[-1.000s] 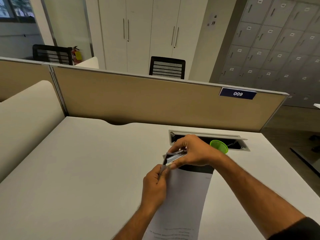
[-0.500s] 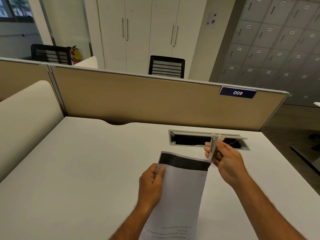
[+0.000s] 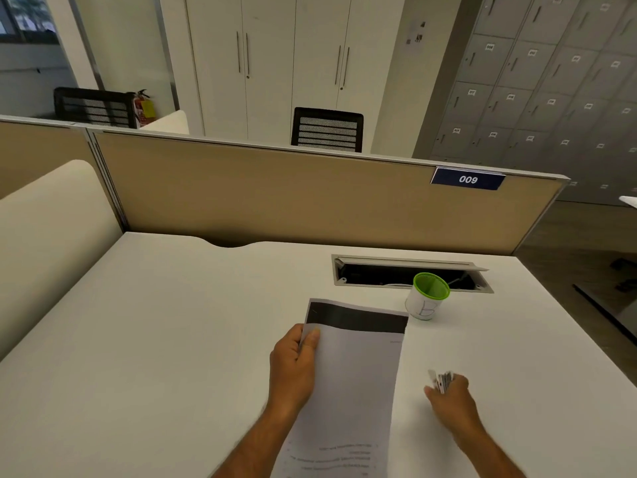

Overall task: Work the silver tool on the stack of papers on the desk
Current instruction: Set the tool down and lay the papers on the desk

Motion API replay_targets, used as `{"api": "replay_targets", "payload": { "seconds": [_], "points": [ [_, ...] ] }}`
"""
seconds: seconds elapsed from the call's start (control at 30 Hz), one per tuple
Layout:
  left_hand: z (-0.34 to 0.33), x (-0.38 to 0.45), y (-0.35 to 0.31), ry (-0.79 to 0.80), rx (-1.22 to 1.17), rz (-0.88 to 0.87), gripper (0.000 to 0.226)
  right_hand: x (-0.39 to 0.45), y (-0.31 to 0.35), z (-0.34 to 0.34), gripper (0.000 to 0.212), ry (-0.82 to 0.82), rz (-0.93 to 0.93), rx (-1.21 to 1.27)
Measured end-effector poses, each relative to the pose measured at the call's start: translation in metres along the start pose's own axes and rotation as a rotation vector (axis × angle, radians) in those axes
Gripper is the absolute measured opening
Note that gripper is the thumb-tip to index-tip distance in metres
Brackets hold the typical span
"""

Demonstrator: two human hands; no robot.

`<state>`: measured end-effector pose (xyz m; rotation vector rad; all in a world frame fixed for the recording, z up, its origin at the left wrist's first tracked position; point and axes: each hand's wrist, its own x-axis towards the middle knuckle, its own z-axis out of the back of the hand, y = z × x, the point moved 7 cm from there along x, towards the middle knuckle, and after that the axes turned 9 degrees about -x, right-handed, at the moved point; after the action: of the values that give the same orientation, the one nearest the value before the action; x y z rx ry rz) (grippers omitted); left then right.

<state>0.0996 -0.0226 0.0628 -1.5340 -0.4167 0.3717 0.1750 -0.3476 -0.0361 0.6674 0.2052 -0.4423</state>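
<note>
Pinching the upper left edge of the stack of papers (image 3: 351, 374), the left hand (image 3: 293, 367) keeps the sheets flat on the worktop (image 3: 155, 339), thumb on top and fingers curled at the edge. The right hand (image 3: 448, 398) is well apart to the right of the stack, its fingers clenched around the silver tool (image 3: 441, 380), which is blurred and pokes up from the fist. A small mark near the stack's top left corner may be a staple, so the pressing step looks done and only setting the tool down seems left, though I cannot be sure. Readable writing: "009" on the blue plate (image 3: 467, 179) on the partition; the cup (image 3: 425, 298) bears a handwritten mark, and the printed lines at the stack's near end are too small to read.
</note>
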Motion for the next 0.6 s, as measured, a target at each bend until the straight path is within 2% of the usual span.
{"api": "replay_targets", "payload": {
  "seconds": [0.1, 0.23, 0.43, 0.6],
  "points": [
    [0.002, 0.0, 0.002, -0.012, 0.003, 0.007, 0.015, -0.006, -0.003, -0.007, 0.046, -0.084, 0.073, -0.212],
    [0.005, -0.001, 0.003, -0.022, 0.003, 0.011, 0.016, -0.005, -0.016, -0.015, 0.042, -0.149, 0.062, -0.376],
    [0.009, 0.0, 0.006, -0.033, -0.007, 0.013, 0.015, -0.006, -0.023, -0.018, 0.036, -0.186, 0.12, -0.364],
    [0.01, -0.001, 0.006, -0.037, -0.016, 0.015, 0.015, -0.007, -0.023, -0.016, 0.053, -0.206, 0.108, -0.374]
  ]
}}
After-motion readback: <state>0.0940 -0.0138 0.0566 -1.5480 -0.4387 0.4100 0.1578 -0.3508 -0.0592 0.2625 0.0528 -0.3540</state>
